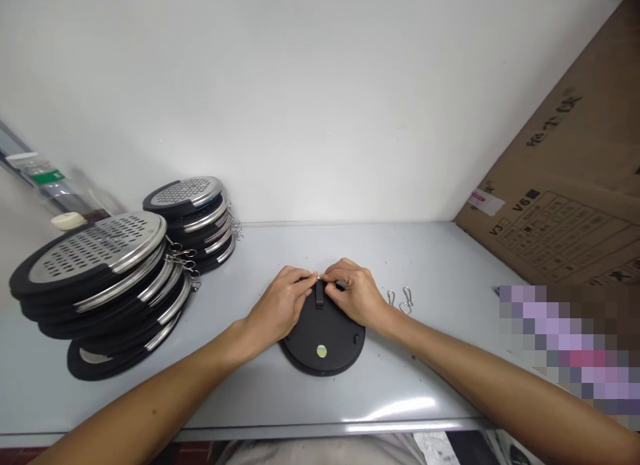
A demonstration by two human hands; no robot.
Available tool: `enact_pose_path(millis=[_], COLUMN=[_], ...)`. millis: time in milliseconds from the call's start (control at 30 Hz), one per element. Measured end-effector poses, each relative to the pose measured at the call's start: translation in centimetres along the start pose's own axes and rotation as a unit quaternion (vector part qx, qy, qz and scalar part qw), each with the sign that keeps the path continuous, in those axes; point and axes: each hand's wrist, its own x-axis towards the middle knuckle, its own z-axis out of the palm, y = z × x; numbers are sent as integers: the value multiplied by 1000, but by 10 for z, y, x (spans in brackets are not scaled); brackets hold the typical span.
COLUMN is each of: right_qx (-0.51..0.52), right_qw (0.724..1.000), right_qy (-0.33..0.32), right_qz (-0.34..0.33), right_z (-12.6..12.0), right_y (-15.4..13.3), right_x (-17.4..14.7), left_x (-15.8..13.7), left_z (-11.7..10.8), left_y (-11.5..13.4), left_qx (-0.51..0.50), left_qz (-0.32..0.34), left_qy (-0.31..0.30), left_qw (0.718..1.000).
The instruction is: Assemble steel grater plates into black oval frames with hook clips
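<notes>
A round black disc (pixel 320 335) lies flat on the table in front of me. It carries a short black strap (pixel 319 295) near its far edge and a round green-and-white sticker (pixel 321 351) near its close edge. My left hand (pixel 284 298) and my right hand (pixel 354 291) meet at the strap's far end. Their fingertips pinch a small shiny metal clip (pixel 319 277) from either side, and the fingers hide most of it. My left hand also rests over the disc's left edge. Right of my right hand lie loose bent-wire clips (pixel 406 299).
On the left stand two stacks of black-rimmed round pieces with perforated metal tops, a nearer stack (pixel 100 278) and a farther stack (pixel 193 218), wire clips hanging off them. A plastic bottle (pixel 47 178) is behind. A large cardboard box (pixel 560 178) leans at right.
</notes>
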Motion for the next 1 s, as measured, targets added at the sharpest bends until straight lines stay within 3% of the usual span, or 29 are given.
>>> enact_pose_path(millis=[367,633,800,900,1000], right_qx=[-23,-22,15,41,31], right_qw=[999,997,993,985,983], right_qy=[7,-38,-88,-129,-152], right_qz=[40,63,80,109,96], right_z=[-1,-6,-30,-44,-53], right_y=[-1,0,10,16,18], right_x=[-4,1,5,5,5], left_x=[4,-2,-2,-1,1], left_z=[-1,1,-1,-4,-9], left_y=[2,0,-5,-10,-13], left_qx=[41,53,15,-9,-12], left_qz=[49,-35,-111,-133,-140], left_qy=[-5,25,50,54,51], left_qw=[998,998,992,990,989])
